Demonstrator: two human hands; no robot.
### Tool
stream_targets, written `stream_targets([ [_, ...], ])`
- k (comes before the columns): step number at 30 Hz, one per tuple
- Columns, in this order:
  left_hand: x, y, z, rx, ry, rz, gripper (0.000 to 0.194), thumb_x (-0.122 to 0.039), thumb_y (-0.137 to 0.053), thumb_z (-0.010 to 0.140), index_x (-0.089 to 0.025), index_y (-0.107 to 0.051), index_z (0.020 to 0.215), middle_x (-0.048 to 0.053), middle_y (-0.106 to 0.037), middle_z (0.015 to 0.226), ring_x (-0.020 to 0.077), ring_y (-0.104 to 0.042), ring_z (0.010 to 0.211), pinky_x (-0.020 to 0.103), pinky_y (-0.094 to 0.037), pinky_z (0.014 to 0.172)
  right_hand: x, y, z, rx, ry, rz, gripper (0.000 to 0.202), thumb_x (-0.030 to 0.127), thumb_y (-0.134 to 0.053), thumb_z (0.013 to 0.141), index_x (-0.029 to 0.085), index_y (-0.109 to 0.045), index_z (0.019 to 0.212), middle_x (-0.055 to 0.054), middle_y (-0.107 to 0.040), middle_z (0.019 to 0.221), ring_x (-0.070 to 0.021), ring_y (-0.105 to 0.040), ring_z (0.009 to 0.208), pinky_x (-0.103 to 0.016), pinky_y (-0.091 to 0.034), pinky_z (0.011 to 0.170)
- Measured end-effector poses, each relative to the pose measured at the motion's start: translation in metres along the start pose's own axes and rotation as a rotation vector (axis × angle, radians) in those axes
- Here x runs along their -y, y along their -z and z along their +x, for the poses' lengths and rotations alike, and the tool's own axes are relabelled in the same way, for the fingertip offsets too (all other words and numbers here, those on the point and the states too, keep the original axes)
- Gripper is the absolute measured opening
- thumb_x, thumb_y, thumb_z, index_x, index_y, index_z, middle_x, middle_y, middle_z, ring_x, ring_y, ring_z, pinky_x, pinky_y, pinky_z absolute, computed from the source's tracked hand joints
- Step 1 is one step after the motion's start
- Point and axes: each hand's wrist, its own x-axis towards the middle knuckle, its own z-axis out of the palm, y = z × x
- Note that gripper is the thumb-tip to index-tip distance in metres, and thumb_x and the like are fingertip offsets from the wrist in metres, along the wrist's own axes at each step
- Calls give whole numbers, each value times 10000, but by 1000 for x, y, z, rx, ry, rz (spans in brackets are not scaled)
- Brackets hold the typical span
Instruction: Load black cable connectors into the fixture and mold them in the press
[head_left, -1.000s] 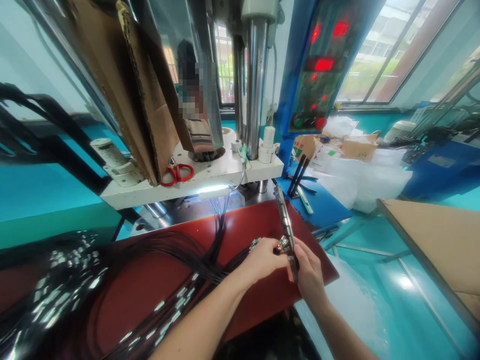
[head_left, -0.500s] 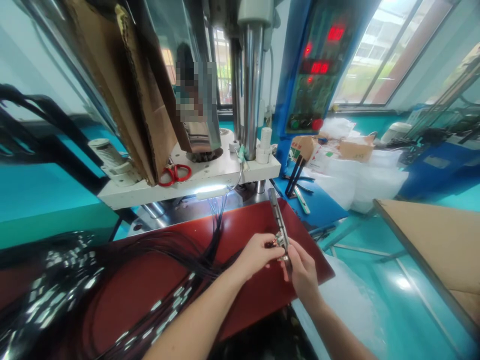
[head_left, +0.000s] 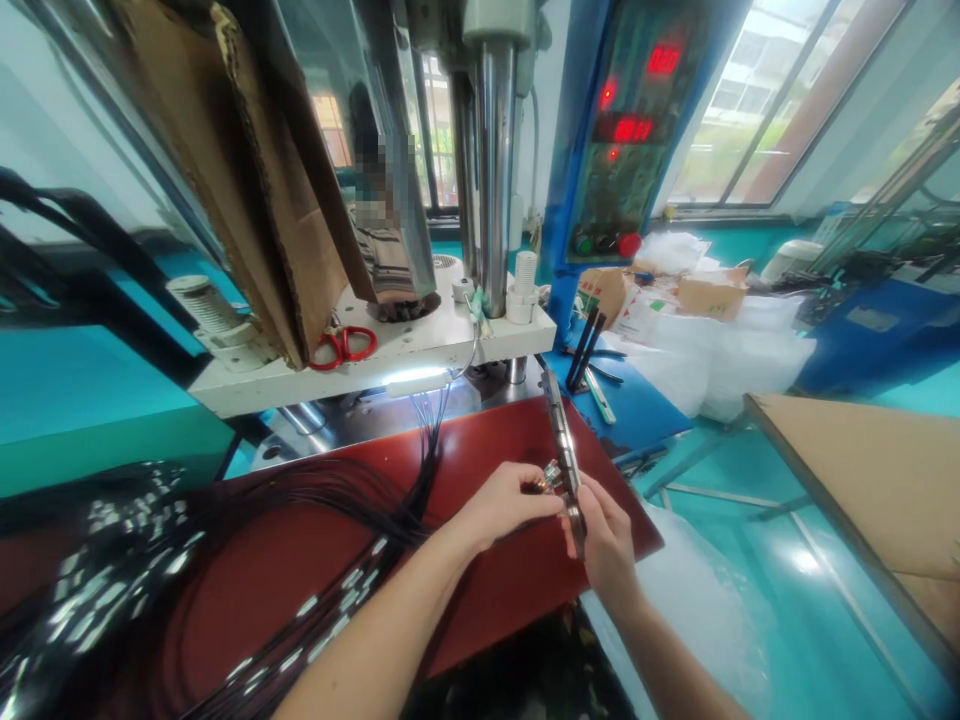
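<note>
Over the right part of the red board (head_left: 480, 455), my right hand (head_left: 606, 535) is closed around the lower end of a long, narrow metal bar (head_left: 561, 430) with slots along it. The bar tilts away toward the machine. My left hand (head_left: 517, 505) is pinched beside it on small shiny metal connectors (head_left: 552, 476), with copper-coloured bits showing at the fingertips. Their exact kind is too small to make out. Black cables (head_left: 420, 500) lie across the board to the left of my hands, fanning out toward the lower left.
Behind the board stands a press with a white plate (head_left: 450, 345), a lit lamp (head_left: 418, 382) and red-handled scissors (head_left: 343, 347). On the blue shelf (head_left: 645, 400) are pliers (head_left: 604, 365) and a cutter knife (head_left: 600, 398). A brown-topped table (head_left: 855, 470) stands at right.
The view has shifted slightly. My left fingers and the small connectors have drawn a little to the left, away from the bar. My right hand keeps hold of the bar.
</note>
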Motion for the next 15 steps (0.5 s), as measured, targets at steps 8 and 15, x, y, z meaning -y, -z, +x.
stream_targets([
  [8, -1, -3, 1, -8, 150, -11, 166, -281, -585, 597, -124, -534, 584, -33, -490, 500, 56, -377, 417, 193, -246, 419, 2, 0, -2, 60, 1, -76, 447, 433, -480, 814, 110, -545, 1116, 35, -521, 477, -76, -401, 324, -194, -313, 325],
  [15, 7, -2, 1, -56, 24, -52, 125, -236, -571, 610, -120, -530, 594, -27, -511, 559, 75, -446, 523, 196, -339, 520, -8, 0, 1, 113, 66, -246, 415, 429, -433, 844, 158, -543, 1138, 52, -491, 463, -68, -395, 333, -176, -313, 326],
])
